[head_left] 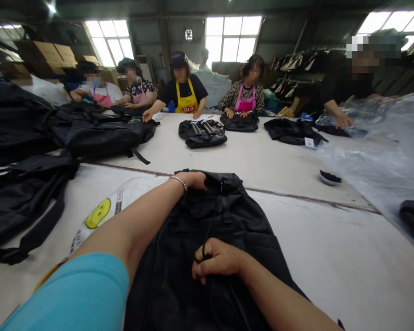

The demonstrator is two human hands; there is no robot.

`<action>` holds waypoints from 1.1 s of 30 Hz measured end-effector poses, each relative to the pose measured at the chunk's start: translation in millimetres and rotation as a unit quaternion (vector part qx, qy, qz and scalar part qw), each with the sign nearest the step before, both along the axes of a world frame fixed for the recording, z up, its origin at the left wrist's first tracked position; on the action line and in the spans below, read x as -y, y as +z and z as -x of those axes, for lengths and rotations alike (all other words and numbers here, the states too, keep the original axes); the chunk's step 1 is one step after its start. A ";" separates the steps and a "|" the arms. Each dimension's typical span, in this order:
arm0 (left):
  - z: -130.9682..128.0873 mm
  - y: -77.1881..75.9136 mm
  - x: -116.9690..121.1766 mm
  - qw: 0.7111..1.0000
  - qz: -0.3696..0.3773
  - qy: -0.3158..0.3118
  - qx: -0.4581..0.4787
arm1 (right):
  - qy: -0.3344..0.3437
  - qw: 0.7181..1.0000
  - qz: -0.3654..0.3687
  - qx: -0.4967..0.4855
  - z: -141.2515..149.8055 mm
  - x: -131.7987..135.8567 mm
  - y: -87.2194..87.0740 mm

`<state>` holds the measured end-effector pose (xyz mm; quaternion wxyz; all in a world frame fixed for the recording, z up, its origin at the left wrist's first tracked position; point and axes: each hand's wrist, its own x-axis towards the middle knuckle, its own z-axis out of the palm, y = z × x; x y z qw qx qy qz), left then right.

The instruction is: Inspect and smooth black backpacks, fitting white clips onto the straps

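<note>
A black backpack (251, 230) lies flat in front of me, its top pointing away. My left hand (195, 179), with a bracelet at the wrist, grips the backpack's top edge; its fingertips are partly hidden in the dark fabric. Over the middle of the bag, my right hand (217, 259) is closed on a thin black cord (209, 225). The cord loops round a finger and runs up toward the top of the bag. Beside my left hand, a strap with a buckle (225, 202) crosses the top part.
Several black bags (100, 133) are piled at the left. Under my left arm lies a white printed plastic bag (100, 214). Across the table (331, 239), co-workers handle bags, among them a small black bag (203, 133). Clear plastic sheeting (376, 151) covers the right side, near a small dish (330, 178).
</note>
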<state>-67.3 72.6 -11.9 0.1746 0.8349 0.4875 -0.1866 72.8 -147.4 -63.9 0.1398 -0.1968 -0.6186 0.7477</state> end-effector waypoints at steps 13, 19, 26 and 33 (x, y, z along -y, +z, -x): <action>6.9 0.0 -15.0 0.998 0.024 -0.011 0.053 | -0.003 1.000 -0.006 0.007 -0.7 -1.7 -1.0; 4.3 -10.7 -16.1 0.999 -0.013 -0.002 0.052 | -0.004 1.000 -0.009 0.018 -0.7 -1.4 2.5; 3.0 -21.5 -4.4 0.997 -0.047 -0.007 0.062 | -0.004 1.000 -0.005 0.014 -1.0 -1.2 0.2; 6.2 -5.9 23.1 0.996 -0.041 -0.060 0.045 | 0.008 1.000 -0.017 0.009 -1.3 -1.9 3.3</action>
